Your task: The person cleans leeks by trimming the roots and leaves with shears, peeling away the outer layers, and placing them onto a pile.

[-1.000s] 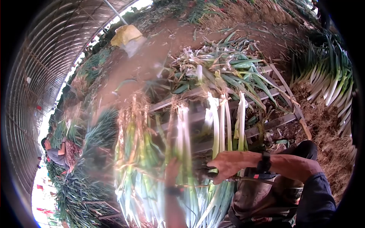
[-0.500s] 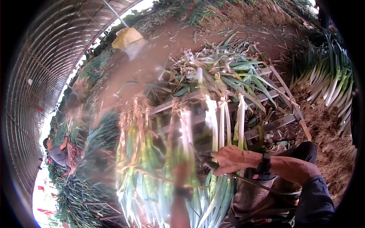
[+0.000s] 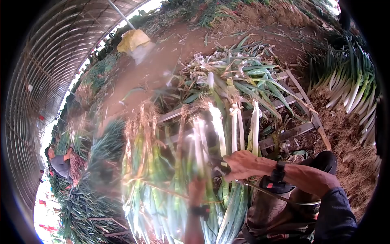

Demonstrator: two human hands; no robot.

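Okay, leek (image 3: 217, 128) is leaning toward 11 o'clock, probably separating from its neighbors; right hand (image 3: 247, 164) is gripping dark tool (image 3: 219, 170), left hand (image 3: 196, 190) blurring, fingers can't tell.

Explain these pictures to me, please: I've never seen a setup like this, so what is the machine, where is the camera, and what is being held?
There is no machine: a person works bare-handed, and every picture comes from one camera on their head, looking forward and down. Curved black edges come from the wide lens.

In front, leek-like stalks lie side by side, roots pointing away from the wearer. Beyond them, loose leaves are heaped around wooden slats.

The right hand seems to grip a dark tool, mostly hidden, with a thin hose or rod beside it. The left hand is blurred over the stalks, so its grip is unclear.

Far left, another person sits among more plants.
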